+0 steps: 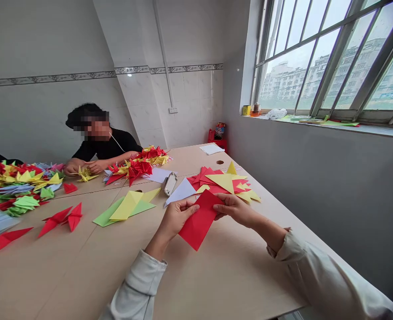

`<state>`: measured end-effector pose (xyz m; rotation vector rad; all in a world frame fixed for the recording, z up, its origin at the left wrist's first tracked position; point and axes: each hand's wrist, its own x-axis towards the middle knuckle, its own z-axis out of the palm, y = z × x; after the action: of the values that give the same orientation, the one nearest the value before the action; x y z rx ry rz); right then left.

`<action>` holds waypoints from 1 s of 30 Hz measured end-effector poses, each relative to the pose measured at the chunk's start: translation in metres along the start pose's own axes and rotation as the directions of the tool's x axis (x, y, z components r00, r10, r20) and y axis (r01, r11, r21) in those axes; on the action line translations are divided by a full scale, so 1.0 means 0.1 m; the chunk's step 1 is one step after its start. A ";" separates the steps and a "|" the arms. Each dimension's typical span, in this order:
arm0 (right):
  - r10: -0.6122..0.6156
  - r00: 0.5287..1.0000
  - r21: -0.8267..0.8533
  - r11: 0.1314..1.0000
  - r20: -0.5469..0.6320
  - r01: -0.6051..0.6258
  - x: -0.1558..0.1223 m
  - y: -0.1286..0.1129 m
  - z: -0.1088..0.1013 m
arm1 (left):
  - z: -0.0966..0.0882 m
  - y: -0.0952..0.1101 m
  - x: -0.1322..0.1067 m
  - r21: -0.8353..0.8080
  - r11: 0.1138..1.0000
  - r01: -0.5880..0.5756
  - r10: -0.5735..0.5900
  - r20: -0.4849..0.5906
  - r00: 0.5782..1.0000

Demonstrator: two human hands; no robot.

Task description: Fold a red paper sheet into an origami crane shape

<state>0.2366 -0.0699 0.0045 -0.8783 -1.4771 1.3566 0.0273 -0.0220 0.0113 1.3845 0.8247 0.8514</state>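
Note:
A folded sheet of red paper is held up over the tabletop between my left hand and my right hand. Each hand pinches one long edge. Just beyond my fingers lie a loose stack of red and yellow paper triangles and a white paper sheet. To the left of my left hand, a yellow folded sheet rests on a green paper sheet. Several red folded paper pieces lie further left.
A seated co-worker's hands work among yellow paper pieces across the wooden table. Heaps of colored origami lie at left. A silver stapler stands ahead. The table's right edge runs along a grey wall.

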 end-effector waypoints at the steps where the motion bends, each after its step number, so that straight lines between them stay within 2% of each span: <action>1: -0.010 1.000 -0.002 1.000 -0.014 0.010 0.00 0.00 0.00 | -0.01 0.00 -0.01 -0.015 1.000 0.020 -0.020 0.036 0.999; 4: -0.026 0.998 -0.008 1.000 -0.065 0.026 0.00 -0.01 -0.02 | -0.05 0.00 -0.01 -0.001 0.997 0.082 -0.081 0.122 0.989; 6: -0.028 0.997 -0.008 1.000 -0.074 0.027 0.00 -0.02 -0.04 | -0.07 0.00 -0.01 0.030 0.994 0.108 -0.111 0.133 0.985; 12: -0.016 0.998 -0.003 1.000 -0.063 0.016 -0.01 -0.04 -0.03 | -0.08 0.01 -0.01 0.072 0.989 0.130 -0.137 0.107 0.985; 18: -0.022 0.998 -0.023 1.000 -0.066 0.021 -0.02 -0.06 -0.01 | -0.11 -0.04 0.00 0.123 0.989 0.082 -0.093 0.083 0.992; 23: -0.019 0.997 -0.071 0.997 -0.077 0.014 -0.02 -0.04 -0.02 | -0.12 -0.06 0.02 0.153 0.984 0.087 -0.101 0.082 0.992; 25: -0.009 0.990 -0.139 0.990 -0.140 -0.011 -0.02 -0.06 -0.05 | -0.12 -0.07 0.02 0.175 0.980 0.097 -0.115 0.098 0.989; 27: -0.061 0.969 -0.285 0.958 -0.241 -0.010 -0.03 -0.09 -0.06 | -0.11 -0.08 0.02 0.267 0.960 0.089 -0.121 0.105 0.987; 29: -0.211 0.943 -0.517 0.855 -0.256 0.051 -0.04 -0.13 -0.03 | -0.07 -0.11 0.02 0.455 0.889 0.041 -0.099 0.103 0.990; 30: -0.287 0.935 -0.638 0.764 -0.207 0.094 -0.04 -0.14 0.00 | -0.03 -0.12 0.01 0.565 0.825 0.003 -0.075 0.104 0.992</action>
<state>0.2388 -0.0756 0.0178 -1.2356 -1.7417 0.5302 0.0253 -0.0195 -0.0005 1.9111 1.0571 0.4904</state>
